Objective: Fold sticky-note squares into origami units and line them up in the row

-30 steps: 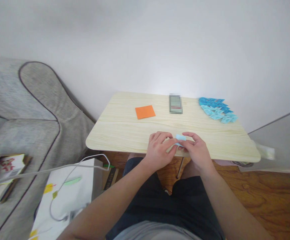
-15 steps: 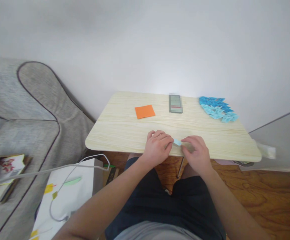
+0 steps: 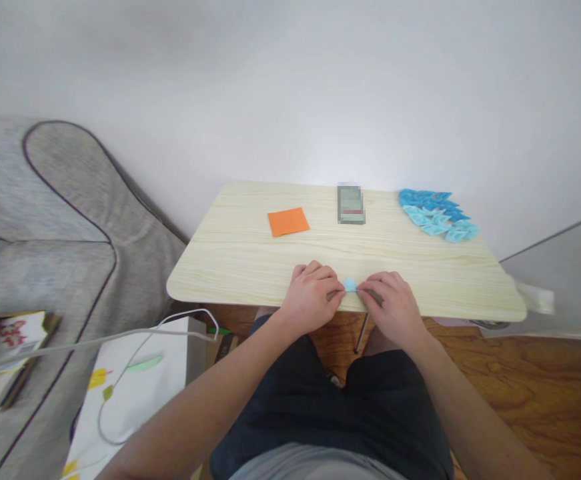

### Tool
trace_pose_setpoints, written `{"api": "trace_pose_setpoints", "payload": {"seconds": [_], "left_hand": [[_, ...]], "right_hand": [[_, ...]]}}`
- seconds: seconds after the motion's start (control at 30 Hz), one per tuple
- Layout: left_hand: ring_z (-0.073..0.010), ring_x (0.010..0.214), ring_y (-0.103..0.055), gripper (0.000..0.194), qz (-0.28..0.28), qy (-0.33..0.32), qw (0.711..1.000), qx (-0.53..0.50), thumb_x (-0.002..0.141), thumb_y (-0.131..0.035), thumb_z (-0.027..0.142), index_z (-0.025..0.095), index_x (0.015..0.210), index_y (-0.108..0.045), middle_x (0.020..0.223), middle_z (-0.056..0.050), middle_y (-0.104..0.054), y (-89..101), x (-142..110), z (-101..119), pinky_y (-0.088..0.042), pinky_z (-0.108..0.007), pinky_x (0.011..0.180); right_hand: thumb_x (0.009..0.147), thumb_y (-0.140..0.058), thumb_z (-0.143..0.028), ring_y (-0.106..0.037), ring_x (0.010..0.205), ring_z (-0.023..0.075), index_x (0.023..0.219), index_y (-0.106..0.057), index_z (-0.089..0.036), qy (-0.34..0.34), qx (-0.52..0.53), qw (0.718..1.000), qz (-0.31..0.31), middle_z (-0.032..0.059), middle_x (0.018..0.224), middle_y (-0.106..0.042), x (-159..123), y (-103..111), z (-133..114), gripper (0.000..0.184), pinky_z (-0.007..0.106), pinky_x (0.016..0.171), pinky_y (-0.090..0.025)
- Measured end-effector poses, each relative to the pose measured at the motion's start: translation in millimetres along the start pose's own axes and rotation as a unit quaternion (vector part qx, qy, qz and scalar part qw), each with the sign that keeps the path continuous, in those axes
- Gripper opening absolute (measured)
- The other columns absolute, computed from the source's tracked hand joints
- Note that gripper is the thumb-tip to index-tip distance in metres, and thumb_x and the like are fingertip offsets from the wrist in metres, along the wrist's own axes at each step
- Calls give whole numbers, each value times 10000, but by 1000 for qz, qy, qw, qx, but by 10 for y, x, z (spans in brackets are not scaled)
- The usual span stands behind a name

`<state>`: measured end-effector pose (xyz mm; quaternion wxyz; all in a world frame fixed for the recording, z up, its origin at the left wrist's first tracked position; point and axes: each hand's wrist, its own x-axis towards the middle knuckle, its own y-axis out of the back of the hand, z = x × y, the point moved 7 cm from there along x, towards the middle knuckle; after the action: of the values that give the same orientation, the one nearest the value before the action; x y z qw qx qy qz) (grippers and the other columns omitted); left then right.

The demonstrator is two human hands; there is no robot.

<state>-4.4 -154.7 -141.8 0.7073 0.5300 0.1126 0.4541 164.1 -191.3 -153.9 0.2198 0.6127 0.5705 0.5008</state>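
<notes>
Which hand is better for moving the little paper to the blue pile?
Probably the right hand: it's touching the light-blue paper, and the blue pile lies nearer to it than to the left hand.

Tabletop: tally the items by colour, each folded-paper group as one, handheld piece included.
Orange: 1, flat paper
Grey-green: 1, pixelated rectangle
Dark blue: 1, darker folded group
Light blue: 2, lighter folded group and handheld piece
Total: 5
</notes>
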Motion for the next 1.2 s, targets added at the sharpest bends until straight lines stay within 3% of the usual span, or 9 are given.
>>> {"api": "trace_pose_setpoints", "payload": {"seconds": [0.2,0.43,1.2], "left_hand": [[-232,1044,-551,109,-9,39,999,-9,942,-637,340,262,920,-710,1019,-10,-707,-3,43,-32,-382,-423,899],[-258,1055,-556,148,-3,79,997,0,948,-603,334,251,865,-693,998,-37,-693,-49,95,-80,-404,-440,874],[-266,1017,-555,171,12,93,995,28,946,-619,329,227,809,-629,963,-61,-669,-82,87,-96,-392,-444,834]], "right_hand": [[1001,-561,-364,-580,1010,256,957,-718,-242,-38,-24,997,-56,61,988,-680,124,-30,-32,204,398,895,-440],[984,-569,-375,-598,913,248,874,-689,-230,-61,-53,994,-76,58,912,-680,208,-93,15,218,381,794,-415],[976,-591,-411,-581,890,261,851,-624,-233,-60,-92,993,-29,56,885,-666,151,-120,-17,220,378,732,-349]]}}
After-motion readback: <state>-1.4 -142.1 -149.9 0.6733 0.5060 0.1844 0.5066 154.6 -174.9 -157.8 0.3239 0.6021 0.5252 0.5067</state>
